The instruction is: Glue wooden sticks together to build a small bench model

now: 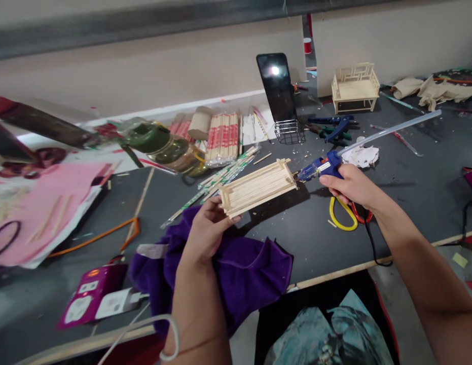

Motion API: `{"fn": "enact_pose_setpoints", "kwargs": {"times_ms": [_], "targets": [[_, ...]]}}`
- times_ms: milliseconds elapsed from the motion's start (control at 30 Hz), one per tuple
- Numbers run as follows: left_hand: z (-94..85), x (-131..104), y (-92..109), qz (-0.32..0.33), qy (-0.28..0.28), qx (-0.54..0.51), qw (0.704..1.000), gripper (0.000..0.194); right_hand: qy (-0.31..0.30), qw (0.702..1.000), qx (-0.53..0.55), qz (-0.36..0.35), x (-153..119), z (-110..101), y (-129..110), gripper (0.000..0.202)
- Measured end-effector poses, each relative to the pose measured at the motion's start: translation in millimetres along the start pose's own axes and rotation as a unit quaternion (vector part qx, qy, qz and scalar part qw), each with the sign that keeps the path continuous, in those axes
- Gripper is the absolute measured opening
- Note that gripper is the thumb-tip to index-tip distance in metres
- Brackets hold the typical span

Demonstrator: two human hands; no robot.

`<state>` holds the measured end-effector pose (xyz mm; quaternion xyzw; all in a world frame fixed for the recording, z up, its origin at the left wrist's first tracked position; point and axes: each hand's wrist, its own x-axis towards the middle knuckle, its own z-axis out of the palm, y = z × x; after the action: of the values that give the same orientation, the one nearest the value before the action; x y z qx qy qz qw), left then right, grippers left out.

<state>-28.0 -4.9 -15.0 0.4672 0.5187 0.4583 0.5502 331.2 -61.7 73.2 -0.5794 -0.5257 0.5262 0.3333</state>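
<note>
My left hand (210, 226) grips the near left end of a small pale wooden stick frame (258, 187), holding it tilted above the dark table. In my right hand (348, 183) is a blue glue gun (322, 166) with a long clear glue stick (391, 132) rising out of its back. The gun's nozzle is at the right end of the frame; whether they touch cannot be made out. Beneath my left hand and forearm lies a purple cloth (251, 266).
Yellow and red scissors (342, 214) lie below my right hand. Behind are a phone (277, 86) in a wire stand, blue pliers (339, 128), a miniature wooden bench (355, 88), wrapped chopsticks (222, 138) and a green bottle (163, 147). A magenta power strip (93, 294) sits lower left.
</note>
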Motion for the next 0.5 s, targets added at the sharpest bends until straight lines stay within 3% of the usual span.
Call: {"fn": "enact_pose_setpoints", "kwargs": {"times_ms": [500], "targets": [[-2.3, -0.5, 3.0, -0.031, 0.029, -0.002, 0.999, 0.064, -0.013, 1.000, 0.009, 0.015, -0.6, -4.7, 2.2, 0.031]]}}
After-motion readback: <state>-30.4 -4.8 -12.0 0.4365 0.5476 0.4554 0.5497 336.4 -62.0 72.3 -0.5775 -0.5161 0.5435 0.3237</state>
